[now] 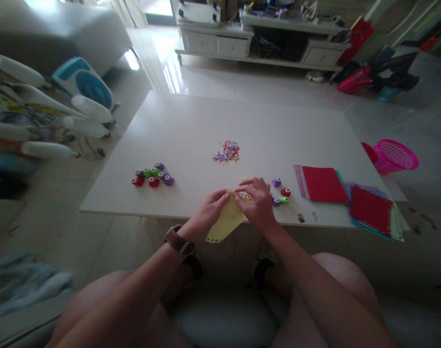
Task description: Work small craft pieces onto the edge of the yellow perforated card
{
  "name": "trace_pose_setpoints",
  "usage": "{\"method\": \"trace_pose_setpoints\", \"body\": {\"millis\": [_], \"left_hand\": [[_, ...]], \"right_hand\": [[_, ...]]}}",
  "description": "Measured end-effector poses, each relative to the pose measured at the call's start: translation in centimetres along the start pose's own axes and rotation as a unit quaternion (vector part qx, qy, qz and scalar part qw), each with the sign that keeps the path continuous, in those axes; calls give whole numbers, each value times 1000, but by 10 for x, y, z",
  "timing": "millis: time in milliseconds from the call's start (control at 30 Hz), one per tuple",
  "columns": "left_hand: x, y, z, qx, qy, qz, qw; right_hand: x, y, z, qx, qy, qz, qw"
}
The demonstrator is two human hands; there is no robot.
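A sheet of yellow paper [225, 220] hangs at the table's front edge, its lower end showing a row of small punched holes. My left hand [211, 208] pinches its upper left edge between thumb and fingers. On the other side, my right hand [257, 203] grips the top of the same sheet, fingers bent over it. Just right of that hand lie several small craft punches in purple, red and green, such as a red punch [286, 192]; the hand partly hides this group. Beyond both hands is a pile of multicoloured confetti [228, 152].
A second cluster of small punches [154, 181] lies on the left of the white table [191, 121]. Red-topped paper stacks [324, 184] and hole-edged sheets [372, 209] lie right, near two small items [301, 218]. A pink basket [396, 155] stands beyond the table's right edge.
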State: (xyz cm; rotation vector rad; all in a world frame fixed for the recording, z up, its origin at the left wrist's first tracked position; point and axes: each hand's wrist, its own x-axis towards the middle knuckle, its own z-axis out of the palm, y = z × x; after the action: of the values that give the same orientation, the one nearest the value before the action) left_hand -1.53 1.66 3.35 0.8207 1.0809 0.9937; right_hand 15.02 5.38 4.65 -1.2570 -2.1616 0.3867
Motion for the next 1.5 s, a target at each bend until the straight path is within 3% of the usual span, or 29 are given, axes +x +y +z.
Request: {"method": "trace_pose_setpoints", "body": {"millis": [200, 500, 733, 933, 1300, 1500], "left_hand": [[1, -2, -2, -5, -2, 3, 1000], [0, -1, 1, 1, 40, -6, 999], [0, -4, -1, 29, 55, -35, 997], [-1, -2, 0, 25, 72, -46, 996], [-2, 5, 1, -35, 47, -87, 994], [-4, 6, 1, 15, 32, -98, 995]], "right_hand": [[-1, -1, 1, -6, 13, -18, 1000], [-5, 0, -1, -48, -29, -62, 997], [-7, 2, -3, -92, -29, -155, 983], [-5, 2, -3, -58, 2, -210, 976], [0, 8, -1, 59, 36, -123, 990], [1, 9, 1, 108, -10, -87, 990]]}}
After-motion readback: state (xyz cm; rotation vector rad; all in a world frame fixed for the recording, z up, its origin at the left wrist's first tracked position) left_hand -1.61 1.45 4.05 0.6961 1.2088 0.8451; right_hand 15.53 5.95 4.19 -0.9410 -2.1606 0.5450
